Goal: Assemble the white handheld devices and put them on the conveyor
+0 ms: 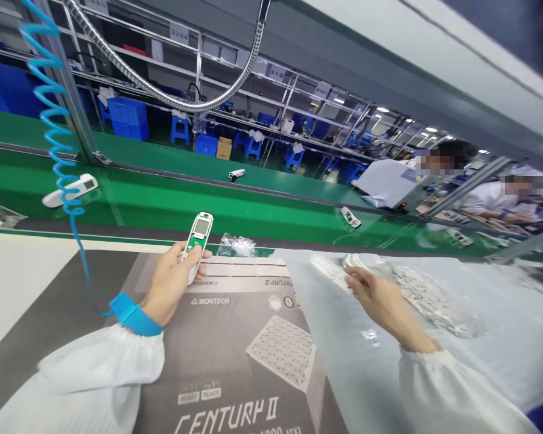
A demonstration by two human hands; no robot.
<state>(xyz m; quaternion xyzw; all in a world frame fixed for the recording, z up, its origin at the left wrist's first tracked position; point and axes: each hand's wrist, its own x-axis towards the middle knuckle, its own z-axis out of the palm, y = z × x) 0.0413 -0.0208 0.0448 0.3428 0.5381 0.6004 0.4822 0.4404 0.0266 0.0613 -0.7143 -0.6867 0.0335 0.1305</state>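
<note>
In my left hand (178, 271) is a white handheld device housing (201, 228), held upright with its small grey screen and green circuit board uncovered. The thumb presses on the board. A blue wrist strap (136, 314) with a coiled cord circles my left wrist. To the right, the bent fingers of my right hand (375, 295) close on the near end of a long white plastic cover (328, 269) low over the pale work surface. More white plastic pieces (355, 260) lie just behind those fingers, partly hidden by them.
A printed grey cardboard sheet (239, 343) lies in front of me. Crumpled clear plastic (238, 245) sits at its far edge. A clear bag of small parts (434, 298) rests at right. Beyond runs a green conveyor belt (276, 211) carrying white devices (72, 191). Co-workers sit far right.
</note>
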